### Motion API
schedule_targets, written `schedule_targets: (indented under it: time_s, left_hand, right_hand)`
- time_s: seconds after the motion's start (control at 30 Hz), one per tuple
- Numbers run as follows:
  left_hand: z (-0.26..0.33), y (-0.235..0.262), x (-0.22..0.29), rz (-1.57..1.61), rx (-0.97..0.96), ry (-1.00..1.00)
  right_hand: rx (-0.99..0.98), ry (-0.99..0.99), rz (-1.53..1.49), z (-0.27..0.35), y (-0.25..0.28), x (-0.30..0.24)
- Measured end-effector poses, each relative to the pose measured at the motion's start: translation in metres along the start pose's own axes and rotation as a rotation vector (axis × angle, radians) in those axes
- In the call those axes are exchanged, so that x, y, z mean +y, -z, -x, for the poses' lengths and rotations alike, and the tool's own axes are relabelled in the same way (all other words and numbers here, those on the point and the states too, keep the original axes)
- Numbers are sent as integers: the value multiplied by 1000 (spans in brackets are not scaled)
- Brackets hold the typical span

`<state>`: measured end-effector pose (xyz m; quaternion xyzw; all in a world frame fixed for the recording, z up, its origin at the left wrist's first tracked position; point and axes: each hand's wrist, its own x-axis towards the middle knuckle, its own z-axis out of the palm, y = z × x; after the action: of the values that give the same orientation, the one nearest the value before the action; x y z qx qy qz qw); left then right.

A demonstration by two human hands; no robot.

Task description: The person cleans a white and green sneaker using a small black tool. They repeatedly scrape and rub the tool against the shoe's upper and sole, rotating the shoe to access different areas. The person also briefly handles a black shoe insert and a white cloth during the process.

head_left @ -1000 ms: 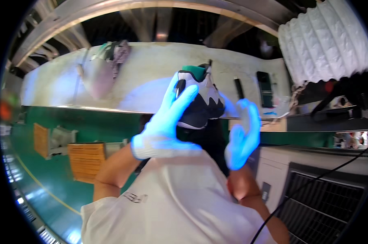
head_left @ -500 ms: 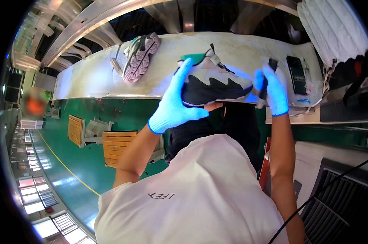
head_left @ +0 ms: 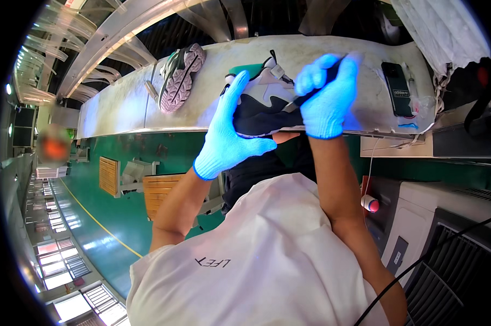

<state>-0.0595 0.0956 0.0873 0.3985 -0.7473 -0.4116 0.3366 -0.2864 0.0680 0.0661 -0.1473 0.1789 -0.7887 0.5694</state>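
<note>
My left hand (head_left: pixel 226 133), in a knitted glove that looks blue under the light, grips a sneaker (head_left: pixel 261 106) by its heel end. Its fingers run up the side and the thumb lies below the sole. The shoe is grey and white with a dark wavy sole and a green lining, toe pointing right. Wrapped in my gloved right hand (head_left: pixel 329 98) is a black-handled tool (head_left: pixel 316 89), its lower tip against the shoe's side near the sole. My right hand hides the toe, and the tool's exact kind does not show.
A second sneaker (head_left: pixel 181 79) lies on its side, pink sole showing, at the bench's left. A dark phone (head_left: pixel 397 89) and a pale pen-like stick (head_left: pixel 412 87) lie at right. Wood-topped carts (head_left: pixel 109 176) stand on the green floor. A black cable (head_left: pixel 435 247) crosses lower right.
My right hand has moved left with the black-handled tool, from beside the toe onto the shoe's front. My left hand still holds the heel end.
</note>
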Motion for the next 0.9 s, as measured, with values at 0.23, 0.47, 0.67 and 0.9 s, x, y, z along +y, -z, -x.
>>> schedule_targets:
  time_s: [0.23,0.47,0.67,0.9]
  left_hand:
    - [-13,8,-5,20,-58,-10]
    - [-18,9,-2,121,-51,-28]
    - [-12,-1,1,242,50,160]
    - [-13,-7,14,387,198,345]
  right_hand:
    - [-455,-240,-212,-11,15,-1]
    - [-132,-113,-57,2,-2,4]
    - [-180,-77,-56,3,-1,8]
    - [-152,-59,12,7,-8,17]
